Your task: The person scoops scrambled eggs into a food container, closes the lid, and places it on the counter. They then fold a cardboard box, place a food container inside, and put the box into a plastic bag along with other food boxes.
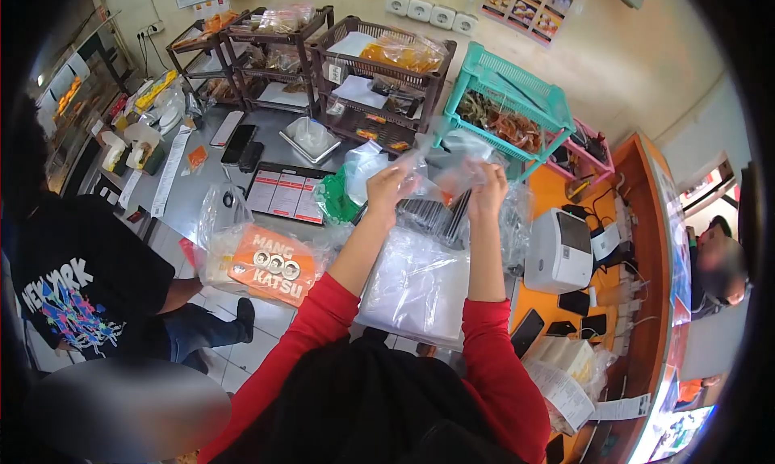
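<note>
My left hand (387, 187) and my right hand (488, 190) are raised over the counter, fingers closed on a thin clear plastic bag (418, 159) stretched between them. Its edges blur into the clutter behind. Below my forearms lies a stack of clear plastic bags (416, 282), flat and shiny. Dark items in clear wrapping (440, 222) sit just beyond that stack. Left of my left hand are a green plastic bag (335, 196) and a whitish bag (365, 169). An orange box printed "MANG KATSU" (270, 264) stands in clear plastic beside my left forearm.
A tablet (284, 191) and a phone (240, 144) lie on the metal counter. Brown rack shelves (379, 77) and a turquoise basket (517, 85) line the back. A white label printer (559, 250) stands right. A person in a black shirt (89, 278) is at left.
</note>
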### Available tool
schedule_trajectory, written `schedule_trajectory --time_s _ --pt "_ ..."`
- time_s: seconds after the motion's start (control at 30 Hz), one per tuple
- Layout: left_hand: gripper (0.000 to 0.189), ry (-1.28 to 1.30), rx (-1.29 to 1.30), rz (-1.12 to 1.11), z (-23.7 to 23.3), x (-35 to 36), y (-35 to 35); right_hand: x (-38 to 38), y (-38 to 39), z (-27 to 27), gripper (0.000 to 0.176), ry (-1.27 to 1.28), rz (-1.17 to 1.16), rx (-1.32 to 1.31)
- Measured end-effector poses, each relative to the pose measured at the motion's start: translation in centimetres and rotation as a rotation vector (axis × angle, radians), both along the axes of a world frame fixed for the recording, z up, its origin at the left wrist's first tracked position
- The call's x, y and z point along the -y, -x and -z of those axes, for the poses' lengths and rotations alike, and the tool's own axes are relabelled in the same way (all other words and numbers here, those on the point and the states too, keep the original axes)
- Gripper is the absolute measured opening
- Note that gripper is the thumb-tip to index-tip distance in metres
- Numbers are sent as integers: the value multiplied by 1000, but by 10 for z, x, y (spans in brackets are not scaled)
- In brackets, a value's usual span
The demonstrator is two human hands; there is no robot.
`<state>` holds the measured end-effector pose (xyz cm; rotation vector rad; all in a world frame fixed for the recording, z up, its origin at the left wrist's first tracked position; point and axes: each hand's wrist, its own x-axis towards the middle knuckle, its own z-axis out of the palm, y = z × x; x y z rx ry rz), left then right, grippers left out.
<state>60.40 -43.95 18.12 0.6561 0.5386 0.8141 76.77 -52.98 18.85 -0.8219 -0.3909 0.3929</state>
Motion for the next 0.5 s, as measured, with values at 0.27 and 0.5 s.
schedule_trajectory --time_s 0.27,0.5 --pt "19 -269 -274 -100 -4 6 8 -15 34 -5 38 471 -288 574" --pt "24 -875 -250 -156 -87 78 147 -90 -15 7 23 375 -361 566"
